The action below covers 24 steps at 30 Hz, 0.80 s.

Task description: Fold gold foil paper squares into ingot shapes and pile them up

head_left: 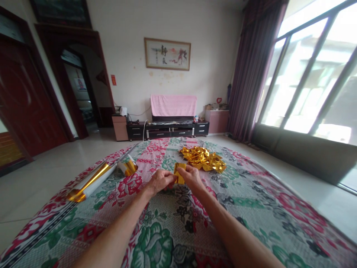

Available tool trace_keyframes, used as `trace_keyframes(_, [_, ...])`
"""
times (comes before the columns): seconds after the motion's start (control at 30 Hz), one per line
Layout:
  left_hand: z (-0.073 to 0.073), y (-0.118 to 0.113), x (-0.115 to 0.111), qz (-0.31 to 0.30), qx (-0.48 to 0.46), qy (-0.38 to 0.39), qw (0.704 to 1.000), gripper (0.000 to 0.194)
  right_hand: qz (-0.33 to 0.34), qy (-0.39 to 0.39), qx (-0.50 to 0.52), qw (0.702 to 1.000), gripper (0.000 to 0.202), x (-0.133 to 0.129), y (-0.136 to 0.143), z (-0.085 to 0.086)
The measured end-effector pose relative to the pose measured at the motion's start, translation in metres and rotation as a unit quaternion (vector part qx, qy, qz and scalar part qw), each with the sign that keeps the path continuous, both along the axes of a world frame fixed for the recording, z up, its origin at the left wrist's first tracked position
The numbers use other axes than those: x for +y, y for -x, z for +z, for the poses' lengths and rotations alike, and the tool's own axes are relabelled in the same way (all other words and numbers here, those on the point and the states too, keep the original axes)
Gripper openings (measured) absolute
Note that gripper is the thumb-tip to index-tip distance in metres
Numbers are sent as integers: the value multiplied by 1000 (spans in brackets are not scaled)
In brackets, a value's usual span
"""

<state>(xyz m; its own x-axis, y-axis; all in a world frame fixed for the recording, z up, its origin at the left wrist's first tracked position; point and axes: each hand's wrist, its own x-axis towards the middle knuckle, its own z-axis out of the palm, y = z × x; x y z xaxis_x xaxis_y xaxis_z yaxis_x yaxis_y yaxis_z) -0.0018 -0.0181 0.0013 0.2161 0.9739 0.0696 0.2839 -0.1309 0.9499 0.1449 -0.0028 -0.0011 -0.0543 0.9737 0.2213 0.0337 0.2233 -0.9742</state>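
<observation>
A small piece of gold foil paper (180, 178) is held up between my two hands over the middle of the cloth. My left hand (161, 180) pinches its left edge near the bottom. My right hand (192, 176) grips its upper right side, thumb on the front. Just beyond my right hand lies a pile of shiny folded gold foil pieces (202, 158). Toward the left rest a long gold and white roll (93, 182) and a shorter curled stack of gold and white sheets (128, 166).
The round table has a flowered cloth (153, 242) in pink, green and grey. Beyond it stand a low black cabinet (178, 130) and a screen covered by a pink cloth (173, 105). Windows and a purple curtain (251, 67) are on the right, a red door (25, 89) on the left.
</observation>
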Motion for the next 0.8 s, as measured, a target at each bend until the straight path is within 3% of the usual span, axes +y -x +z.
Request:
trace_keyframes(0.4, [2, -2, -2, -8, -14, 24, 1000, 26, 8, -9, 12, 1000, 27, -6, 1, 6])
trace_keyframes(0.8, [2, -4, -3, -19, -53, 62, 996, 31, -1, 7, 53, 999, 24, 0, 1, -2])
